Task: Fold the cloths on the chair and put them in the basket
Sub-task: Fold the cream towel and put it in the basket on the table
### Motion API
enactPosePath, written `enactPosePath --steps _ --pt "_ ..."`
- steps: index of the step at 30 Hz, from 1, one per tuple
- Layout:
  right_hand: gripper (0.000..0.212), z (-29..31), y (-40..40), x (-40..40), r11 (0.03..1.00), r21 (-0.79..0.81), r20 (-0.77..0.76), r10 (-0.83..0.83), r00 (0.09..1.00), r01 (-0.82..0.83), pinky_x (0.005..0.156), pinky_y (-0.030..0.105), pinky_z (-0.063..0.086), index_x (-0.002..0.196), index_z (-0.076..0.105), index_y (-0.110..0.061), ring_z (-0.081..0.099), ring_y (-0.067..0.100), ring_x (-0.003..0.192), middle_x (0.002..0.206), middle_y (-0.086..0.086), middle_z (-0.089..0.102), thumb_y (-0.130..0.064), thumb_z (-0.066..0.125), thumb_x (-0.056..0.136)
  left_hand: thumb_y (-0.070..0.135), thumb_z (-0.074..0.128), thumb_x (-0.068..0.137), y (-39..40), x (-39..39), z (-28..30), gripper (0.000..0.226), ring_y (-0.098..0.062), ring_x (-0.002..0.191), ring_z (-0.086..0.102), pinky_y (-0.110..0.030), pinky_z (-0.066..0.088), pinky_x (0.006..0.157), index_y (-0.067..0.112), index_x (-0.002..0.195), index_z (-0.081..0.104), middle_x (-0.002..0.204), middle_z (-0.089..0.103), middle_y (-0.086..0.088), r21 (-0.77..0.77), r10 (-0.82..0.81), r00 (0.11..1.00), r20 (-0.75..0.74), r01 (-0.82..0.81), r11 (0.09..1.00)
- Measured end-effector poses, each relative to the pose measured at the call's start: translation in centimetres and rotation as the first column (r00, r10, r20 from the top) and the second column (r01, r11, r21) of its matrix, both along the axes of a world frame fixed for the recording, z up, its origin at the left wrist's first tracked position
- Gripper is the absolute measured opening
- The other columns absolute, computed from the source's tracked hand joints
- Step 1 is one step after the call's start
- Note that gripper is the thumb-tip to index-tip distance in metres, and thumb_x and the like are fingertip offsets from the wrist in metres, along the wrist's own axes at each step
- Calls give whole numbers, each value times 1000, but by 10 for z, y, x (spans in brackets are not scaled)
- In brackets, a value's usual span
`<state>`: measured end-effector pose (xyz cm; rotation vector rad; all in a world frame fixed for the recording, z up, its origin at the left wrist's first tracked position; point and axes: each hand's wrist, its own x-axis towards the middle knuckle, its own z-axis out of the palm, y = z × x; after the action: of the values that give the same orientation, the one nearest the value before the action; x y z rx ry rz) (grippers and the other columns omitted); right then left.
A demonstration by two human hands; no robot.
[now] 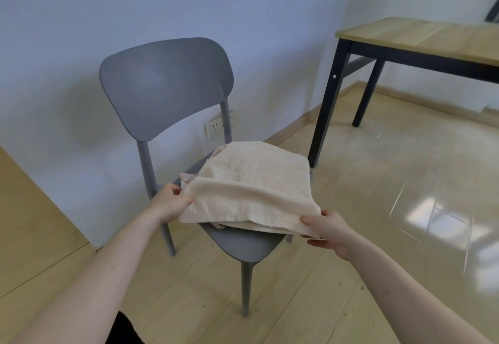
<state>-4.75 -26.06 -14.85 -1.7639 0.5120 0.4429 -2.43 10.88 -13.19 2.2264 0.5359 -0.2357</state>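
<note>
A cream terry cloth [251,184] lies folded over on the seat of a grey plastic chair [164,84]. My left hand [170,201] pinches the cloth's near left corner. My right hand [328,229] grips its near right corner, just past the seat's front edge. Under the cream cloth, bits of a pinkish patterned cloth [189,177] peek out at the left and at the front. No basket is in view.
A wooden table with black legs [421,35] stands to the right of the chair, close to its seat. A white wall with a socket [214,127] is right behind the chair. Light wooden floor [364,181] spreads to the right and front.
</note>
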Motion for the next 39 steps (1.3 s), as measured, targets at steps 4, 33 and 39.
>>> enactPosePath --steps 4,33,39 --pt "62 14 4 -6 996 -82 97 -34 995 42 75 37 64 146 36 -18 73 26 97 120 7 63 -27 70 96 37 73 89 -2 -5 -5 53 -22 106 57 -37 48 87 19 130 44 122 57 -1 33 -18 998 52 17 999" --pt "25 68 -4 -25 896 402 94 -248 964 191 65 31 58 119 74 -11 79 19 85 107 8 80 -20 61 99 14 68 88 -30 -35 59 15 -22 88 69 -38 62 84 9 91 81 100 75 -5 -644 304 940 152 -139 753" --pt "42 74 -14 -2 731 642 27 -321 947 229 59 25 61 128 65 -6 75 26 102 115 7 79 -20 47 93 11 52 93 -32 -11 63 22 -27 108 69 -35 57 94 4 105 69 116 72 -15 -915 352 932 91 -62 399"
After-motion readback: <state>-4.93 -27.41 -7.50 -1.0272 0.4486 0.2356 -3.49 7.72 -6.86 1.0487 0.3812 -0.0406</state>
